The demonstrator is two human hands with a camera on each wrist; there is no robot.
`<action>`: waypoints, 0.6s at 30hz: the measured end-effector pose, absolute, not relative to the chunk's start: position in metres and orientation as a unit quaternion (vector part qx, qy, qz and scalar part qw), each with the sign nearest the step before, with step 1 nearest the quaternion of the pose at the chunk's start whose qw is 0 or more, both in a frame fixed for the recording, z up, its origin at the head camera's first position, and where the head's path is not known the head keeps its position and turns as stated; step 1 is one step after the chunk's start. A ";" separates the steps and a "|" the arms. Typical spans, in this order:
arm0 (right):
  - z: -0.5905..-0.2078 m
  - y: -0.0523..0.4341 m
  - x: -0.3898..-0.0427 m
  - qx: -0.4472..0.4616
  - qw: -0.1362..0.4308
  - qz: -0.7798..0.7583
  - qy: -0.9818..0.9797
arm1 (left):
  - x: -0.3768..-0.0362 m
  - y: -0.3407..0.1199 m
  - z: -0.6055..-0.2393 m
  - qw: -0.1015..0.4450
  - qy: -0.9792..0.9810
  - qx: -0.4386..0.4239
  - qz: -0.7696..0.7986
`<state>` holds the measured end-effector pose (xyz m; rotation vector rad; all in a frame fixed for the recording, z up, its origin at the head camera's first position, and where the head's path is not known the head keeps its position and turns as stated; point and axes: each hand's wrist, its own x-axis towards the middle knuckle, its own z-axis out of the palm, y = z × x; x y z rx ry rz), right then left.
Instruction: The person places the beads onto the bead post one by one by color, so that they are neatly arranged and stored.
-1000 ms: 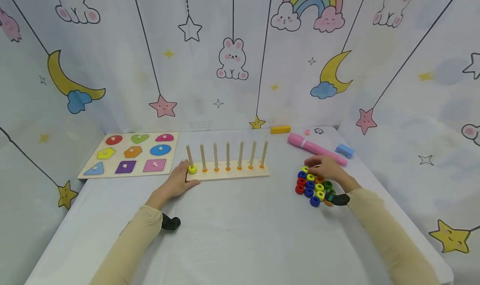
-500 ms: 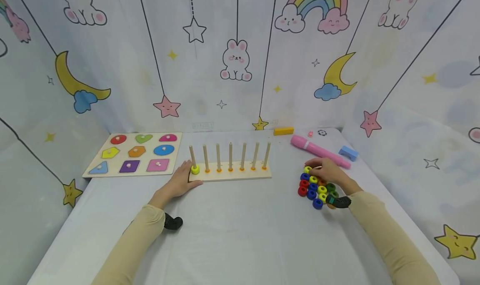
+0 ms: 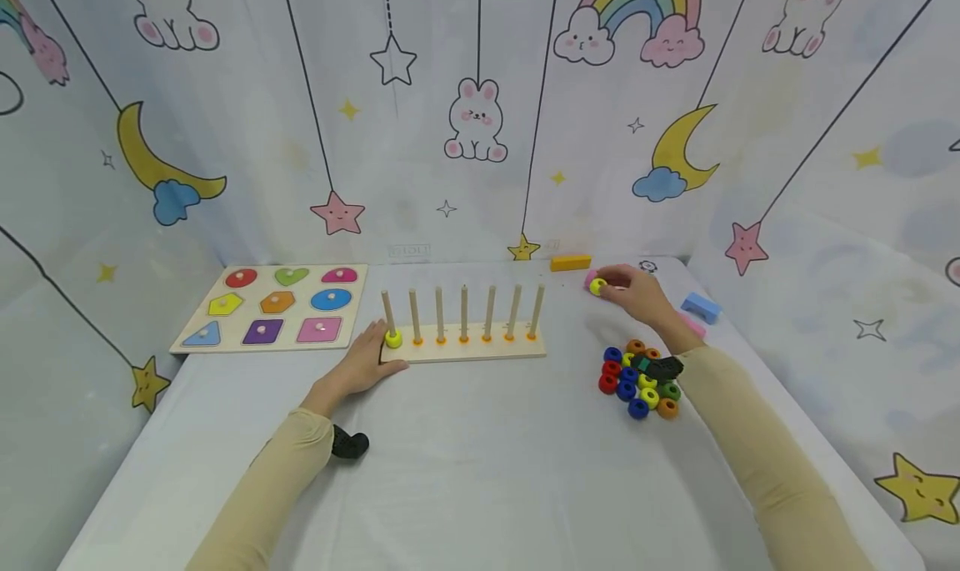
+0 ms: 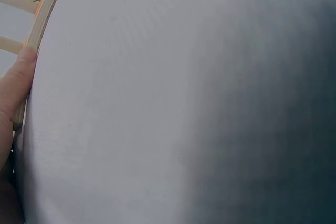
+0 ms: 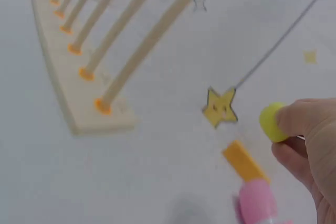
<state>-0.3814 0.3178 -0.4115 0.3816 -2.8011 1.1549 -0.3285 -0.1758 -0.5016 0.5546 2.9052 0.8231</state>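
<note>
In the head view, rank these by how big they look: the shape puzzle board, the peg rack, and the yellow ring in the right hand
1. shape puzzle board
2. peg rack, slightly smaller
3. yellow ring, pinched by the right hand, by far the smallest

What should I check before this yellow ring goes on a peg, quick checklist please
1. Ring gripped: ok. The right hand pinches the yellow ring in its fingertips, above the table.
2. Board steadied: ok. The left hand rests against the left end of the peg board.
3. Pegs free: ok. Only the leftmost peg has a ring at its foot; the other six are bare.
4. Path to the pegs: ok. Nothing stands between ring and board.
5. Ring hole lined up with a peg: cannot tell, the hole is hidden.
6. Ring pile out of the way: ok, it lies right of the board.
</note>
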 end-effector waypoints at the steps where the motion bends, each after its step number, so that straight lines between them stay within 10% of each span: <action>1: -0.407 0.310 -0.384 0.125 0.052 0.387 -0.912 | -0.329 -0.176 -0.502 0.036 0.946 0.180 0.269; 18: -0.345 0.151 -0.404 0.254 0.082 0.439 -0.858 | -0.328 -0.176 -0.503 0.041 0.945 0.174 0.275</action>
